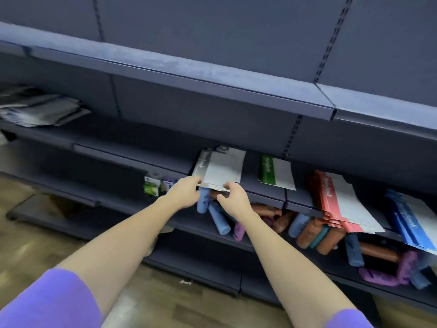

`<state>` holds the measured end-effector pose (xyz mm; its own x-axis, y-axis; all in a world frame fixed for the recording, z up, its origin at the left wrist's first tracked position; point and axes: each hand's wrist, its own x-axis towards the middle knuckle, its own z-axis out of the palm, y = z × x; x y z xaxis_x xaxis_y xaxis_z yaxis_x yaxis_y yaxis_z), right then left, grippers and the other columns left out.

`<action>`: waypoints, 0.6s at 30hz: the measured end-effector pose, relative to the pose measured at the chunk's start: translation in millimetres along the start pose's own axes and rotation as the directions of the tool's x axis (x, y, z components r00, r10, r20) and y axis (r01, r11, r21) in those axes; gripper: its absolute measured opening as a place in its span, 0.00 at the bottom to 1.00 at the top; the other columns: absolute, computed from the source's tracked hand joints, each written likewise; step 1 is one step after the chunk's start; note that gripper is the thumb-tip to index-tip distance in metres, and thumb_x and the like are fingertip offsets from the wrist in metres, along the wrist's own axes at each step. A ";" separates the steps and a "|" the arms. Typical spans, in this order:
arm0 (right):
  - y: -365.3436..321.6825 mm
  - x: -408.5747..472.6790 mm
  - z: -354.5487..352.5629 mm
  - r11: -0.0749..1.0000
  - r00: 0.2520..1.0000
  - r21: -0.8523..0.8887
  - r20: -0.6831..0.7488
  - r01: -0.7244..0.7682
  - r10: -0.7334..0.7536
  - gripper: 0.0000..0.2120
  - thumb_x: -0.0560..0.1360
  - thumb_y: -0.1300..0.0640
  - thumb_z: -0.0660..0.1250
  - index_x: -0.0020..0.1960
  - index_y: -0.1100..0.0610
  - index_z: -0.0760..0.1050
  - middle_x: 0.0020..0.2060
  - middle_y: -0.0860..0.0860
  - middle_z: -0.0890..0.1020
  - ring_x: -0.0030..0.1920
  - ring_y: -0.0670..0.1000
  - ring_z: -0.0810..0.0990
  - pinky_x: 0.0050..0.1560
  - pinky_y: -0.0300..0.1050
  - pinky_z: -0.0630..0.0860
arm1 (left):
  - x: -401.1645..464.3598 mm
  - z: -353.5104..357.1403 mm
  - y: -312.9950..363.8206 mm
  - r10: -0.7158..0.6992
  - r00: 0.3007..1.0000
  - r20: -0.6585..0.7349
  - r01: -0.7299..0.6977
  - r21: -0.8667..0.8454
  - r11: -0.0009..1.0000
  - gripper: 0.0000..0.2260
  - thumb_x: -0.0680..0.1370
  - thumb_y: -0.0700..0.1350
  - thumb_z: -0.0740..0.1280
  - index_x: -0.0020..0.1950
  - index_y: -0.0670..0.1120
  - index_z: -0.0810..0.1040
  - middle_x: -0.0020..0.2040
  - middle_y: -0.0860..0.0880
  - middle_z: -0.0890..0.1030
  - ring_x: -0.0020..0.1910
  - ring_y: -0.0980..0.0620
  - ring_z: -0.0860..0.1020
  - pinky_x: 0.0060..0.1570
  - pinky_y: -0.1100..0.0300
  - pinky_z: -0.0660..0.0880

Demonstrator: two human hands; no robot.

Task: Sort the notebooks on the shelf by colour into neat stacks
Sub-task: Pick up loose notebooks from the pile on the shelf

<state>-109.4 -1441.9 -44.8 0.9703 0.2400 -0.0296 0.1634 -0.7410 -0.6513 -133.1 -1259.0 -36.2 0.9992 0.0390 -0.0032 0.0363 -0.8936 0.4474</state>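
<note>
Both arms reached forward from purple sleeves (47,301). The left hand (183,192) and right hand (233,197) met the near edge of the grey notebook stack (220,169) on the shelf (264,194), fingers curled at its front edge, apparently pinching it. Thin, light, flexible covers, likely slick; the stack would slide apart unless gripped at both front corners. Further right lay green (276,172), red (335,200) and blue (411,221) stacks, the last two overhanging.

We see four flat piles on the shelf (264,189): grey notebooks (221,170), green notebooks (276,172), red notebooks (340,200), blue notebooks (411,221) at far right.
</note>
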 end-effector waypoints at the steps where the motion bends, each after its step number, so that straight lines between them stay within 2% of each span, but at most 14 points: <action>1: -13.9 2.6 10.9 1.000 0.999 -0.004 0.033 0.018 -0.018 0.21 0.76 0.56 0.66 0.68 0.57 0.72 0.64 0.55 0.76 0.64 0.56 0.74 0.61 0.47 0.71 | -5.8 -8.4 -16.7 -0.018 1.000 -0.017 0.018 0.014 1.000 0.14 0.79 0.41 0.62 0.65 0.44 0.74 0.62 0.43 0.78 0.60 0.41 0.75 0.54 0.52 0.72; 3: -39.7 8.5 30.7 0.997 0.994 -0.025 0.090 0.070 -0.067 0.21 0.77 0.56 0.65 0.69 0.58 0.71 0.65 0.55 0.76 0.65 0.56 0.74 0.63 0.49 0.71 | -15.5 -22.9 -48.1 -0.062 0.997 -0.048 0.064 0.050 0.997 0.13 0.79 0.42 0.62 0.64 0.44 0.74 0.62 0.43 0.79 0.60 0.40 0.75 0.55 0.50 0.72; 6: -72.5 21.2 57.3 0.989 0.984 -0.055 0.122 0.139 -0.132 0.20 0.77 0.54 0.65 0.67 0.57 0.72 0.62 0.54 0.77 0.58 0.54 0.76 0.56 0.46 0.72 | -24.8 -43.4 -84.6 -0.127 0.990 -0.069 0.134 0.119 0.984 0.14 0.79 0.44 0.61 0.65 0.45 0.73 0.62 0.43 0.78 0.62 0.39 0.72 0.56 0.48 0.73; 7: -82.8 27.0 66.0 0.985 0.980 -0.066 0.133 0.158 -0.149 0.20 0.77 0.54 0.65 0.67 0.56 0.73 0.62 0.54 0.77 0.58 0.55 0.77 0.57 0.47 0.73 | -25.9 -49.8 -95.9 -0.143 0.987 -0.075 0.152 0.134 0.979 0.15 0.79 0.44 0.61 0.66 0.45 0.73 0.63 0.44 0.77 0.63 0.39 0.72 0.57 0.47 0.73; 11: -121.5 56.9 99.8 0.968 0.960 -0.096 0.186 0.231 -0.210 0.22 0.77 0.53 0.65 0.70 0.56 0.71 0.67 0.54 0.74 0.65 0.56 0.75 0.65 0.50 0.72 | -16.2 -75.2 -143.9 -0.177 0.978 -0.107 0.194 0.166 0.967 0.17 0.79 0.47 0.63 0.68 0.47 0.74 0.64 0.45 0.77 0.63 0.42 0.74 0.58 0.49 0.74; 18: -190.1 128.8 169.0 0.951 0.929 -0.044 0.233 0.307 -0.289 0.25 0.78 0.51 0.64 0.74 0.54 0.67 0.70 0.52 0.72 0.68 0.55 0.72 0.67 0.52 0.71 | 24.9 -117.7 -230.6 -0.244 0.963 -0.112 0.260 0.163 0.952 0.20 0.80 0.49 0.63 0.72 0.48 0.70 0.68 0.47 0.75 0.66 0.43 0.74 0.61 0.47 0.74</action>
<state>-45.7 -1164.2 -52.9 0.8124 0.5829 -0.0163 0.4607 -0.6587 -0.5949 -118.2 -999.3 -34.2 0.9521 0.3056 -0.0120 0.2967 -0.9132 0.2792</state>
